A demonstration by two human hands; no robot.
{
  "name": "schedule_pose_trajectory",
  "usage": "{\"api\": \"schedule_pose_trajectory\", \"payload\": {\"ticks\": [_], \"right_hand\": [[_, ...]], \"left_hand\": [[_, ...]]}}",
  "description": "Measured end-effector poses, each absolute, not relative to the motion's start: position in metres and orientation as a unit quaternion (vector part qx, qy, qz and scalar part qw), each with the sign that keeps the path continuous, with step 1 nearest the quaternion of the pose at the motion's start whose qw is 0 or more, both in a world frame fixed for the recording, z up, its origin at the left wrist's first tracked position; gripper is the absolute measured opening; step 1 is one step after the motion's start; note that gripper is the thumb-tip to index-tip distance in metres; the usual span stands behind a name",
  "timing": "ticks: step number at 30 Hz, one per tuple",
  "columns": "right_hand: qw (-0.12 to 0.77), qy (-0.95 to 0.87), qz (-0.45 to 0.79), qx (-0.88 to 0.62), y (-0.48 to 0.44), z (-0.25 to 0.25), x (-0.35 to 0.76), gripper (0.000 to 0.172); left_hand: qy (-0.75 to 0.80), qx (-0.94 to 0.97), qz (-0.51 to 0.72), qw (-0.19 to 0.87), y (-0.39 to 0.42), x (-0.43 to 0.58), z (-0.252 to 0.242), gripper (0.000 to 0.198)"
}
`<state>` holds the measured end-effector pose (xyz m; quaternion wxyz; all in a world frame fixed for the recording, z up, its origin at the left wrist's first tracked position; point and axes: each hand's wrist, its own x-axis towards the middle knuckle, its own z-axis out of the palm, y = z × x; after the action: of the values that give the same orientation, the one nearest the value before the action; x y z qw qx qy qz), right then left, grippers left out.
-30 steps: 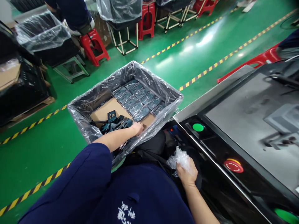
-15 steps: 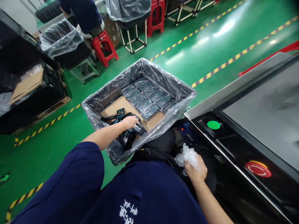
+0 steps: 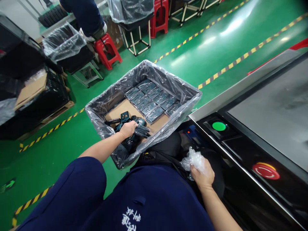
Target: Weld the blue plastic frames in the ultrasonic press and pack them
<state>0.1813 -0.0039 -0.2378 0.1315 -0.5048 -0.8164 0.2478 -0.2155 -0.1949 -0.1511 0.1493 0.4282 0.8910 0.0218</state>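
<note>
My left hand (image 3: 128,129) reaches into a bin (image 3: 179,120) lined with clear plastic. Its fingers are closed among a loose heap of dark plastic parts (image 3: 124,116); whatever they grip is hidden. Just right of those fingers lie dark parts that look wrapped in film (image 3: 141,131). Beyond them, rows of dark, film-wrapped pieces (image 3: 154,114) rest on a brown cardboard sheet (image 3: 122,109). Over my lap, my right hand (image 3: 205,175) is closed around a crumpled bunch of clear plastic wrap (image 3: 193,159).
To my right stands a machine with a metal top (image 3: 271,112), a green button (image 3: 218,126) and a red stop button (image 3: 266,171). A seated person (image 3: 83,16), red stools (image 3: 108,51) and another lined bin (image 3: 64,41) are across the floor. Cardboard (image 3: 31,91) lies at left.
My left hand has drawn back a little to the left inside the bin, uncovering more of the dark parts. My right hand still holds the plastic wrap.
</note>
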Motion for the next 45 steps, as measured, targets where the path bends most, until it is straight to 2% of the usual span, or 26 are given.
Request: {"api": "schedule_pose_trajectory", "payload": {"ticks": [22, 31, 36, 39, 42, 45], "right_hand": [[0.108, -0.823, 0.241, -0.503, -0.005, -0.240, 0.181, 0.058], [0.099, -0.805, 0.270, -0.519, -0.006, -0.236, 0.180, 0.060], [0.119, -0.738, 0.317, -0.584, -0.002, -0.235, 0.178, 0.062], [0.143, -0.666, 0.382, -0.624, 0.006, -0.211, 0.166, 0.062], [0.174, -0.582, 0.549, -0.574, 0.011, -0.164, 0.138, 0.065], [0.129, -0.517, 0.751, -0.390, 0.003, -0.114, 0.106, 0.066]], "left_hand": [[0.899, 0.430, 0.077, -0.013, -0.243, -0.224, -0.086, 0.032], [0.895, 0.394, 0.132, -0.165, -0.249, -0.224, -0.053, 0.044], [0.866, 0.474, 0.124, -0.103, -0.234, -0.214, -0.022, 0.044], [0.821, 0.552, 0.141, -0.034, -0.220, -0.198, 0.000, 0.037], [0.731, 0.656, 0.179, 0.054, -0.199, -0.173, 0.018, 0.032], [0.656, 0.705, 0.247, 0.111, -0.168, -0.141, 0.015, 0.032]]}}
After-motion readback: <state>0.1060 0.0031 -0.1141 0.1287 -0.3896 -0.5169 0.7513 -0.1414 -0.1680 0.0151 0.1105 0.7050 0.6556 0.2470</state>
